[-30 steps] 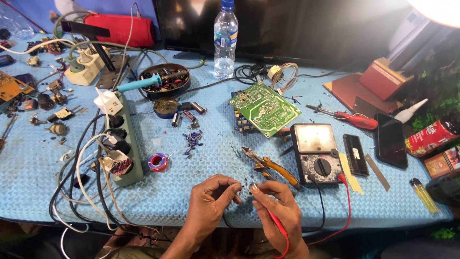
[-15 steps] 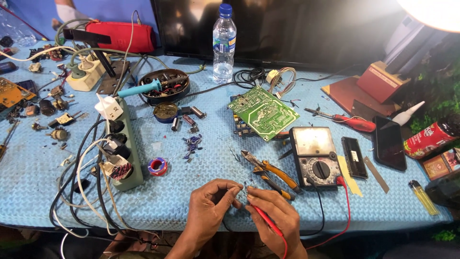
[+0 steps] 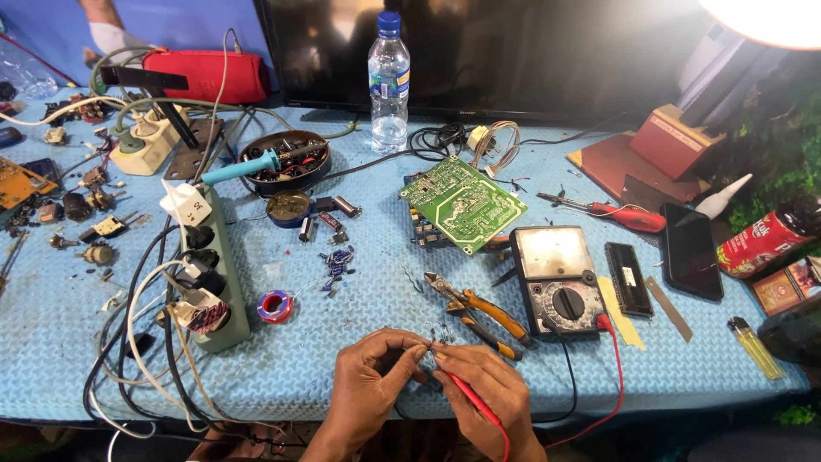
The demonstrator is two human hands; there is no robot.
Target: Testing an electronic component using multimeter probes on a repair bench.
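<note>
Hands meeting at worktop (image 3: 68, 342) edge, left hand (image 3: 369, 381) pinching a tiny part too small to identify, right hand (image 3: 487, 389) gripping red probe (image 3: 466, 395), pliers (image 3: 475, 312) and multimeter (image 3: 560, 278) just beyond, power strip (image 3: 209, 265) left.

Pliers (image 3: 479, 310) lie between circuit board (image 3: 463, 204) and hands.

1. The table cover (image 3: 359, 291) is light blue with a woven texture.
2. The circuit board (image 3: 463, 203) is green.
3. The probe (image 3: 469, 399) in the right hand (image 3: 483, 393) is red.
4. The pliers (image 3: 479, 313) have orange handles.
5. The far speaker (image 3: 205, 75) is red.
6. The power strip (image 3: 214, 274) at left is pale green.
</note>
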